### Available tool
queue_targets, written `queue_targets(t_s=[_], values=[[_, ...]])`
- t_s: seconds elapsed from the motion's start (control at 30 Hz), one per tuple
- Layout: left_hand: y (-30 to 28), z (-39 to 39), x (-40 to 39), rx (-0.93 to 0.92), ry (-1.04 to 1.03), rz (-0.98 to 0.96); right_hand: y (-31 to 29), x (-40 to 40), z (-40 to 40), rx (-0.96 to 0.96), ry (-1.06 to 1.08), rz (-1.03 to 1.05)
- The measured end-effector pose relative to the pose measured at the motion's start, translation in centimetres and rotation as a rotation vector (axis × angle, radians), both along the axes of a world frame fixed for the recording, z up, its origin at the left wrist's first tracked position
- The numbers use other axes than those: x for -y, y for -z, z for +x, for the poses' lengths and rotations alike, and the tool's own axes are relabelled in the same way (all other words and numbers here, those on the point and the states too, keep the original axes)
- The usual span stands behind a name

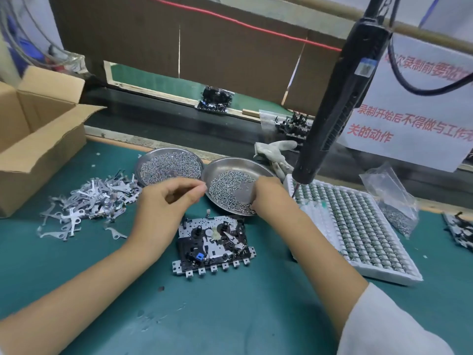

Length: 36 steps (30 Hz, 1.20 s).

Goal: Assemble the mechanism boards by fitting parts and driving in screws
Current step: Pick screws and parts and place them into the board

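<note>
A mechanism board [213, 243] of metal and black plastic lies flat on the green mat in front of me. My left hand [166, 203] hovers above its left side, fingertips pinched together on something too small to make out. My right hand [266, 194] reaches into the right steel dish [258, 169], fingers curled down among the loose screws [222, 187]. A second steel dish [146, 160] to the left is full of small screws. A black electric screwdriver [340, 93] hangs from above at the right, untouched.
A heap of stamped metal levers [87, 203] lies at the left beside an open cardboard box [35, 139]. A white tray [399, 274] of small parts sits at the right, with a plastic bag of screws [394, 203] behind it. More boards rest on the belt beyond.
</note>
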<state>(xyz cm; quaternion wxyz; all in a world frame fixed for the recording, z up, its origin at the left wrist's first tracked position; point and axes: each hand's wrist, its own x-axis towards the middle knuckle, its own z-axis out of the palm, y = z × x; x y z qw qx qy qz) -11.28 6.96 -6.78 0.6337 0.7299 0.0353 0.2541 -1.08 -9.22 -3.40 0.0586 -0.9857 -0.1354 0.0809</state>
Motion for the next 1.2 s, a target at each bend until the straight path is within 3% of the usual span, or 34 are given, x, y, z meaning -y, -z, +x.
queue_targets(t_s=[0.37,0.47,0.6,0.7,0.93,1.2], values=[[0.2,-0.5,0.9,0.016,0.084,-0.038,2.0,1.2,-1.1,0.255,0.011,0.420],[0.2,-0.7,1.2,0.029,0.097,-0.033,1.7,1.4,-2.0,0.220,0.036,0.776],[0.2,-1.1,1.7,0.061,0.130,-0.040,1.2,1.8,-4.8,-0.085,0.072,1.427],[0.3,-1.3,2.1,0.099,0.161,-0.043,1.9,1.4,-7.0,-0.224,0.105,1.674],[0.6,-1.6,2.6,0.136,0.181,-0.042,2.6,0.4,-8.7,-0.297,0.149,1.815],[0.6,-1.6,2.7,0.142,0.172,-0.020,2.7,0.2,-8.9,-0.223,0.147,1.784]])
